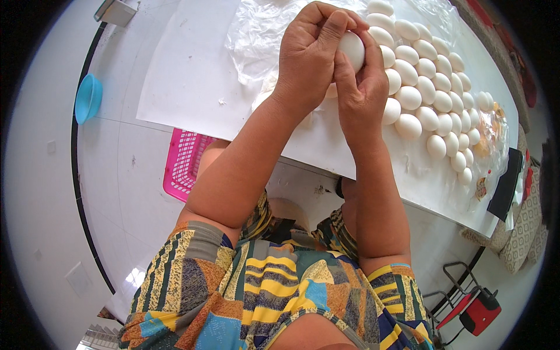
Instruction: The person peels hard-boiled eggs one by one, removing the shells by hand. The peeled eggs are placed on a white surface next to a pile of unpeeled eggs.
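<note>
A white egg point(352, 49) is held between both hands, above the far side of a white table point(192, 83). My left hand point(308, 59) curls around its left and far side, thumb bent at the top. My right hand point(365, 85) cups it from the right, with the thumb along its near side. Fingers hide part of the shell. Just right of my right hand, several white eggs point(407, 72) lie close together on the tabletop. Beneath my hands, another rounded object is mostly hidden.
Crumpled clear plastic point(256, 39) lies left of the hands. At the table's right end is a plastic bag point(492, 131) with yellowish contents, beside a black flat item point(505, 186). A pink basket point(179, 168) is under the table edge. A blue basin point(89, 99) stands on the floor.
</note>
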`<action>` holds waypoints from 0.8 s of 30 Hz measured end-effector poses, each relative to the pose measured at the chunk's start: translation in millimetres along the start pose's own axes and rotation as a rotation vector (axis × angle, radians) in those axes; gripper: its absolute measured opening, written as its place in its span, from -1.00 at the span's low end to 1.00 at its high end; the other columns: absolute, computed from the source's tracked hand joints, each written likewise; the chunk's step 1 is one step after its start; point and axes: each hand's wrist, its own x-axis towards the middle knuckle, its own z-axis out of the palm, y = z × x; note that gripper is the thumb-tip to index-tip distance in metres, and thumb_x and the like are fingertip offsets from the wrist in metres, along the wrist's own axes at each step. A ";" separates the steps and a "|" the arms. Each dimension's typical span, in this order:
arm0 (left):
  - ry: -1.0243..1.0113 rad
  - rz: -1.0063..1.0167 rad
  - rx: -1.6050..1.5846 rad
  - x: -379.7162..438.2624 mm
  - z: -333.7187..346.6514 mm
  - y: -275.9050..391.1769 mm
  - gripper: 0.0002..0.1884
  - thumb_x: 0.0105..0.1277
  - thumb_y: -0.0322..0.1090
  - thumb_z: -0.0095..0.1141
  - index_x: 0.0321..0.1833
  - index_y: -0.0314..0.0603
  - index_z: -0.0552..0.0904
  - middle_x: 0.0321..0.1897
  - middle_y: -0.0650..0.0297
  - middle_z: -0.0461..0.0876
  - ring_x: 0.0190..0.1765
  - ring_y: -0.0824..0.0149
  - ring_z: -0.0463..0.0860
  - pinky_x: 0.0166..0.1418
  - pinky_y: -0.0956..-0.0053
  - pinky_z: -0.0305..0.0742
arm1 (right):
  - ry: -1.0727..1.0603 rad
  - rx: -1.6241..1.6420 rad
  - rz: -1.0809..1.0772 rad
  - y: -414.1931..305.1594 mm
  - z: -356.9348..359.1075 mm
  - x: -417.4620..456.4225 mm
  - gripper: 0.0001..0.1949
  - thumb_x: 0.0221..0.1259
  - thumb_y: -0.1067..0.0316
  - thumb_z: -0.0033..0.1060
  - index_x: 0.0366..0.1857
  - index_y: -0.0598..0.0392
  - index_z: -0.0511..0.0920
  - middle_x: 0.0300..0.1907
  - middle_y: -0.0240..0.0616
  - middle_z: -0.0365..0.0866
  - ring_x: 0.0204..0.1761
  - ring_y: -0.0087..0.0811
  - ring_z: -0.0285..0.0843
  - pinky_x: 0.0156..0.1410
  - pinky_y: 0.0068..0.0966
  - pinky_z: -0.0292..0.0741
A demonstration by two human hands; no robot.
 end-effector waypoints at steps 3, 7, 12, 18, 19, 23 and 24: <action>0.016 -0.172 0.018 -6.3 13.6 23.5 -0.80 0.71 -0.20 0.01 0.10 -0.17 0.58 -0.22 0.38 0.63 -0.43 0.67 0.43 -0.46 0.76 0.31 | 0.029 0.108 0.087 -6.6 -1.8 4.2 -0.65 0.55 0.22 0.16 0.23 0.20 0.46 -0.10 -0.25 0.63 -0.22 -0.58 0.62 -0.18 -0.61 0.60; 0.021 -0.258 -0.005 -10.2 16.3 28.1 -0.75 0.69 -0.17 0.05 0.19 -0.17 0.55 -0.24 0.40 0.61 -0.47 0.69 0.38 -0.51 0.77 0.24 | 0.091 0.278 0.206 -20.7 -5.5 4.7 -0.75 0.52 0.25 0.10 0.11 0.14 0.48 -0.11 -0.26 0.63 -0.18 -0.59 0.57 -0.10 -0.60 0.54; -0.034 -0.254 0.204 -10.5 19.2 23.4 -0.69 0.63 -0.08 0.12 0.10 -0.21 0.61 -0.10 0.21 0.72 -0.18 0.44 0.65 -0.08 0.55 0.58 | 0.189 0.313 0.078 -15.5 -3.8 3.4 -0.79 0.57 0.25 -0.01 0.04 0.13 0.52 -0.11 -0.31 0.61 -0.12 -0.52 0.57 0.03 -0.54 0.54; -0.168 -0.049 0.308 -21.5 27.3 17.6 -0.54 0.63 -0.03 0.09 0.34 -0.26 0.51 0.10 0.13 0.72 0.17 0.30 0.68 0.31 0.45 0.54 | 0.313 -0.020 -0.134 -3.0 -2.8 9.5 -0.71 0.63 0.20 -0.16 -0.05 0.15 0.57 -0.11 -0.28 0.62 -0.08 -0.45 0.56 0.14 -0.45 0.52; -0.156 -0.049 0.295 -22.8 28.4 17.7 -0.54 0.64 -0.03 0.09 0.35 -0.25 0.51 0.10 0.15 0.72 0.17 0.31 0.68 0.32 0.45 0.54 | 0.320 -0.031 -0.157 -3.2 -2.5 9.8 -0.72 0.62 0.23 -0.16 -0.07 0.16 0.58 -0.12 -0.28 0.63 -0.09 -0.45 0.57 0.14 -0.45 0.52; -0.102 -0.116 0.182 -29.0 28.7 16.0 -0.54 0.66 -0.05 0.07 0.38 -0.25 0.51 0.11 0.20 0.70 0.18 0.33 0.66 0.33 0.44 0.54 | 0.301 -0.003 -0.298 -3.8 6.0 13.8 -0.76 0.59 0.36 -0.16 -0.12 0.17 0.60 -0.15 -0.27 0.67 -0.11 -0.44 0.60 0.13 -0.47 0.52; -0.086 -0.149 0.139 -30.2 28.1 16.0 -0.55 0.66 -0.06 0.07 0.38 -0.25 0.52 0.11 0.21 0.70 0.18 0.34 0.66 0.33 0.44 0.54 | 0.284 0.023 -0.345 -4.0 7.4 14.9 -0.77 0.59 0.39 -0.16 -0.12 0.18 0.60 -0.16 -0.27 0.68 -0.12 -0.44 0.61 0.13 -0.47 0.52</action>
